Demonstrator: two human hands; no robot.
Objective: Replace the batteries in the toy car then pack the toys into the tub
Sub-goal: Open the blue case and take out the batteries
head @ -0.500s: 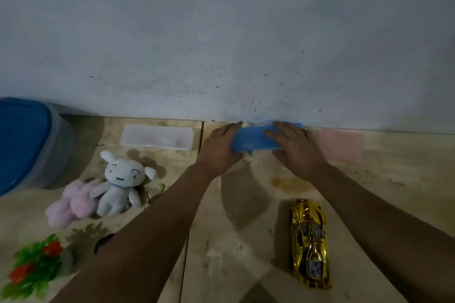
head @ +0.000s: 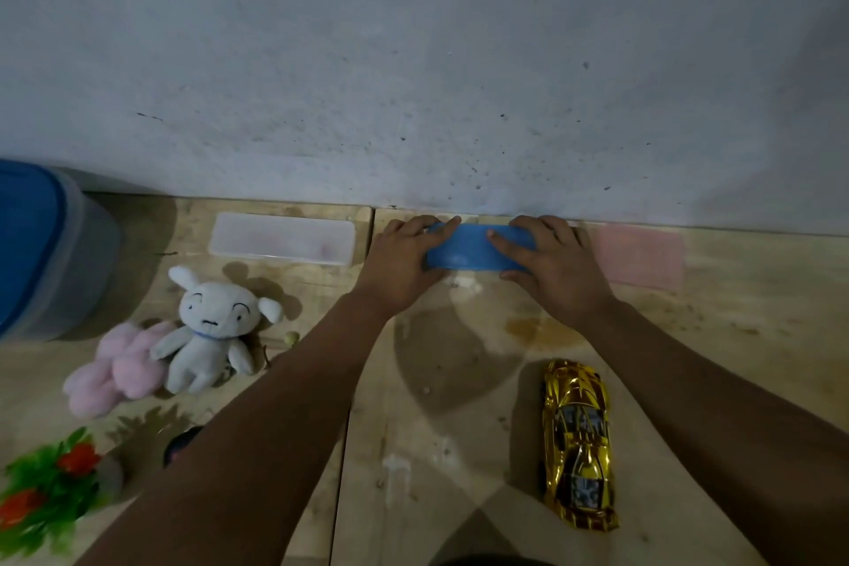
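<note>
A small blue box [head: 468,250] lies on the wooden table against the wall. My left hand [head: 399,262] grips its left end, fingers curled over the top. My right hand [head: 551,267] grips its right end the same way. The gold toy car [head: 578,441] lies on the table below my right forearm, apart from both hands. A tub with a blue lid [head: 41,244] stands at the far left. A white plush dog [head: 209,331] and a pink plush [head: 115,370] lie beside it.
A clear plastic case [head: 282,239] lies by the wall left of my hands; a pink flat box [head: 641,257] lies right of them. A green plant toy with red flowers [head: 46,492] sits at the lower left, a small dark object [head: 181,443] near my left forearm.
Both hands stay on the blue box; nothing has visibly moved.
</note>
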